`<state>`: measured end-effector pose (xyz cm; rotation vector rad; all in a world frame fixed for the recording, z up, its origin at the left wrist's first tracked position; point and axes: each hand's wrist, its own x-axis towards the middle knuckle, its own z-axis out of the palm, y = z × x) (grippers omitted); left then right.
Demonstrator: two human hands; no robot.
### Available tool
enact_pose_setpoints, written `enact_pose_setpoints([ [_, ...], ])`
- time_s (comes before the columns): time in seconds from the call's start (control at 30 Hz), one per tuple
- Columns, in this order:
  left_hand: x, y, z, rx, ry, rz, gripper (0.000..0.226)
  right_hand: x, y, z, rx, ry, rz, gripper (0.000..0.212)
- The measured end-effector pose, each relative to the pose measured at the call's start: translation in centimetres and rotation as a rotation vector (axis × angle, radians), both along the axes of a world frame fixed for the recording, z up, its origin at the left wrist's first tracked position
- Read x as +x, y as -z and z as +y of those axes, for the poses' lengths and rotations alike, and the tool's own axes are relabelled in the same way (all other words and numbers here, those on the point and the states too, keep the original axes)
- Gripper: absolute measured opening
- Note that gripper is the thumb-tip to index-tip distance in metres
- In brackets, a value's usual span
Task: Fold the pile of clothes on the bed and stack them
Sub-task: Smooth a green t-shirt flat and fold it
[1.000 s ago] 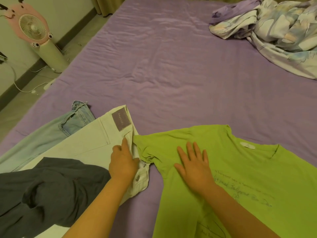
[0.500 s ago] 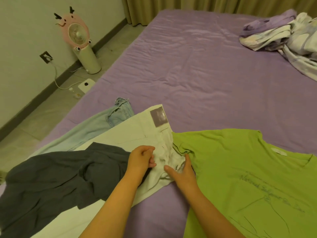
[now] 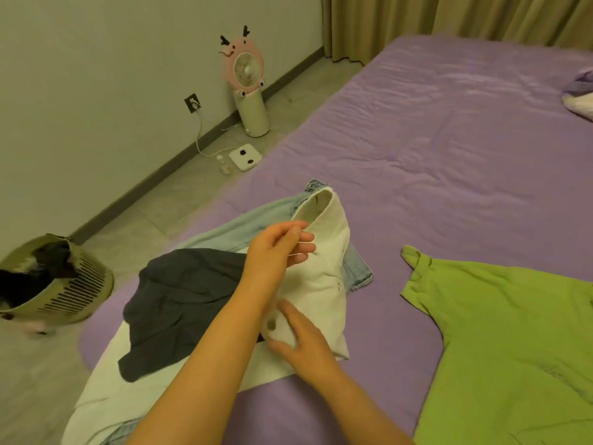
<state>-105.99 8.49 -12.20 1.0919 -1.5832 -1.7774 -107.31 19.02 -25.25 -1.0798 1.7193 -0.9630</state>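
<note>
Holding up the waistband end of a pair of white trousers, two bare hands work at the near left part of a bed covered with a purple sheet. The left hand is raised, its thumb and fingers curled to pinch the upper edge of the white cloth, so the waistband stands open like a small arch. The right hand sits lower, gripping the lower edge of the same raised cloth beside a round button; its fingertips are hidden in the fabric. The white trousers are thick and creased, and the rest of them trails flat toward the near left edge of the bed.

A dark grey garment lies crumpled on top of the white trousers, left of the forearms. Pale blue jeans lie beneath the white trousers, showing above them and at their right side. A lime green T-shirt lies spread flat on the sheet to the right, apart from the trousers, one sleeve pointing toward them.

On the floor to the left stands a slatted laundry basket with dark cloth inside. By the wall stands a small pink fan.
</note>
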Motion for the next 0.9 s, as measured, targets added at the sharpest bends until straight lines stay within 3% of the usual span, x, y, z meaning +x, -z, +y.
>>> enact_pose_setpoints([
  [0.07, 0.3, 1.1, 0.3, 0.107, 0.067, -0.066, 0.021, 0.7, 1.6, 0.4, 0.098, -0.213, 0.142, 0.061],
  [0.13, 0.4, 3.1, 1.0, 0.248, 0.08, -0.123, 0.023, 0.8, 2.4, 0.9, 0.086, -0.278, 0.177, 0.057],
  [0.2, 0.4, 5.4, 1.7, 0.327, 0.045, -0.167, 0.025, 0.2, 2.4, 1.6, 0.016, -0.157, 0.033, 0.052],
  [0.27, -0.1, 7.1, 2.3, 0.363, 0.024, -0.174, 0.024, -2.0, 2.1, 3.1, 0.007, 0.025, 0.021, 0.043],
  [0.37, -2.2, 8.9, 3.4, 0.415, 0.047, -0.147, 0.021, -7.1, 2.3, 6.2, 0.075, 0.2, 0.361, 0.032],
  [0.5, -7.5, 11.4, 6.2, 0.435, 0.156, -0.232, 0.022, -14.2, 3.2, 11.1, 0.386, 0.244, 0.817, 0.045],
  [0.57, -10.0, 13.6, 7.8, 0.461, 0.158, -0.334, 0.03, -16.2, 3.8, 13.0, 0.528, 0.27, 0.878, 0.052],
  [0.63, -12.4, 15.6, 9.5, 0.507, 0.17, -0.375, 0.025, -17.5, 4.7, 14.5, 0.618, 0.301, 0.846, 0.057],
  [0.7, -14.3, 17.1, 10.6, 0.384, 0.146, -0.37, 0.005, -18.0, 5.6, 15.8, 0.661, 0.298, 0.782, 0.059],
  [0.8, -17.4, 19.1, 11.2, -0.014, 0.246, -0.482, 0.046, -18.3, 7.2, 17.8, 0.666, 0.31, 0.77, 0.063],
  [0.83, -18.1, 19.2, 11.3, -0.102, 0.29, -0.57, 0.052, -18.4, 7.6, 18.3, 0.665, 0.305, 0.787, 0.064],
  [0.9, -18.6, 19.2, 11.1, -0.163, 0.372, -0.691, 0.04, -18.2, 8.0, 19.1, 0.64, 0.282, 0.826, 0.067],
])
